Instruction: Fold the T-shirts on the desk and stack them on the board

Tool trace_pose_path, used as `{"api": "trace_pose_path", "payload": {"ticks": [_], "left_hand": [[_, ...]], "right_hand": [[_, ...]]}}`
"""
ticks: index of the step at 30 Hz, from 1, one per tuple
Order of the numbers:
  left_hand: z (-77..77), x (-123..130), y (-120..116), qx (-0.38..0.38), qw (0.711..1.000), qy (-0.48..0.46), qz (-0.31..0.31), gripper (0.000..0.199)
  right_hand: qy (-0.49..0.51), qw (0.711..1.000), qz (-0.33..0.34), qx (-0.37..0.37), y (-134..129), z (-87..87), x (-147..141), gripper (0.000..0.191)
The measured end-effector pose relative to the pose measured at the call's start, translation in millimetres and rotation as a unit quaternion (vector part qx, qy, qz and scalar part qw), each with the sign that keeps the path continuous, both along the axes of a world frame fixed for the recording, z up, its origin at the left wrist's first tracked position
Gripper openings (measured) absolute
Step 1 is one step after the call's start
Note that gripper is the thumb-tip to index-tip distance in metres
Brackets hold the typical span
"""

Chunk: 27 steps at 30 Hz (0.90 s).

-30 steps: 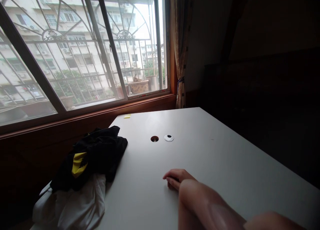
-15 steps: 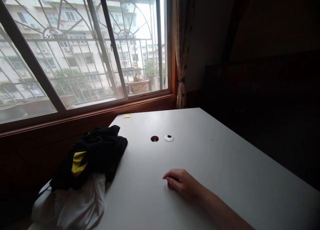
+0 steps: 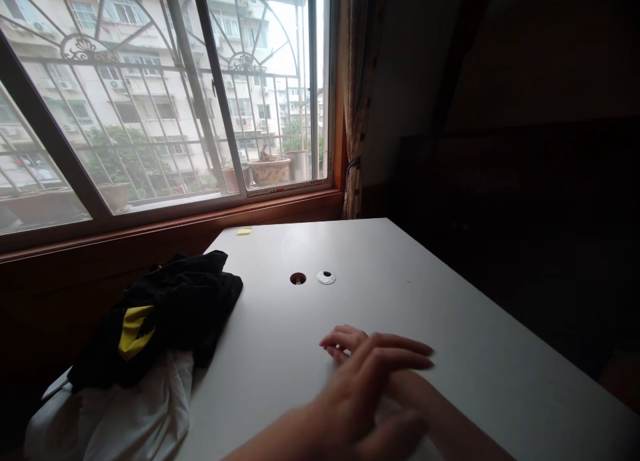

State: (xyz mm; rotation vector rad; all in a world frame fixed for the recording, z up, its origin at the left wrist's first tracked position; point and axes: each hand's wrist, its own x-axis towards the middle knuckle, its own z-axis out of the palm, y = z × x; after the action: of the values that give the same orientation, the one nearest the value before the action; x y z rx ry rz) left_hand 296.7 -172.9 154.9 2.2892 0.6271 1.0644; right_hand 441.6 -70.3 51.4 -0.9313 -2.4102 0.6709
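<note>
My left hand (image 3: 367, 391) reaches in from the bottom, slightly blurred, with its fingers stretched to the right and nothing in them. It passes in front of my right wrist and hides part of it; whether the two touch I cannot tell. Beyond it, my right hand (image 3: 346, 337) is over the white table (image 3: 280, 354), palm down, fingers loosely bent with a gap at the thumb. Nothing shows in that hand. Further back, a round hole (image 3: 298, 279) in the tabletop lies beside a white ring-shaped cover (image 3: 327, 277).
Black clothing (image 3: 190, 307) with a yellow patch (image 3: 136, 331) is heaped at the left edge, over white cloth (image 3: 145, 407). A yellow sticky note (image 3: 244, 231) lies at the far left corner. Behind the table are a window (image 3: 150, 114) and a tied curtain (image 3: 353, 114).
My left hand has come into view from below and crossed in front of my right wrist. The fingers of my right hand have spread a little. The view has shifted slightly right.
</note>
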Motion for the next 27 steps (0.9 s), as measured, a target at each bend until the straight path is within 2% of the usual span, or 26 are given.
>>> {"api": "trace_pose_path", "payload": {"ticks": [1, 3, 6, 9, 11, 16, 27], "left_hand": [[-10.9, -12.6, 12.1, 0.001, 0.999, 0.025, 0.024, 0.053], [-37.7, -43.2, 31.4, 0.005, 0.987, 0.131, 0.090, 0.063], [-80.4, -88.9, 49.5, 0.023, 0.939, 0.296, 0.174, 0.076], [-112.1, -115.0, 62.5, 0.036, 0.902, 0.378, 0.203, 0.082], [-124.1, -118.8, 70.7, 0.040, 0.893, 0.402, 0.199, 0.089], [-132.2, -109.1, 83.5, 0.036, 0.895, 0.409, 0.174, 0.089], [-133.6, -105.7, 76.3, 0.010, 0.890, 0.421, 0.176, 0.087]], "right_hand": [[-0.008, 1.000, 0.001, 0.006, 2.2, 4.3, 5.6, 0.035], [-0.030, 0.999, 0.019, 0.001, 8.8, 11.5, 17.9, 0.040], [-0.079, 0.996, 0.026, 0.011, 19.1, 12.9, 35.6, 0.055], [-0.118, 0.992, 0.036, 0.033, 25.0, 1.4, 43.6, 0.072], [-0.136, 0.988, 0.057, 0.042, 26.3, -8.8, 40.4, 0.083], [-0.177, 0.979, 0.103, 0.023, 27.5, -23.1, 18.5, 0.095], [-0.179, 0.979, 0.099, 0.025, 26.2, -26.9, 11.4, 0.089]]}}
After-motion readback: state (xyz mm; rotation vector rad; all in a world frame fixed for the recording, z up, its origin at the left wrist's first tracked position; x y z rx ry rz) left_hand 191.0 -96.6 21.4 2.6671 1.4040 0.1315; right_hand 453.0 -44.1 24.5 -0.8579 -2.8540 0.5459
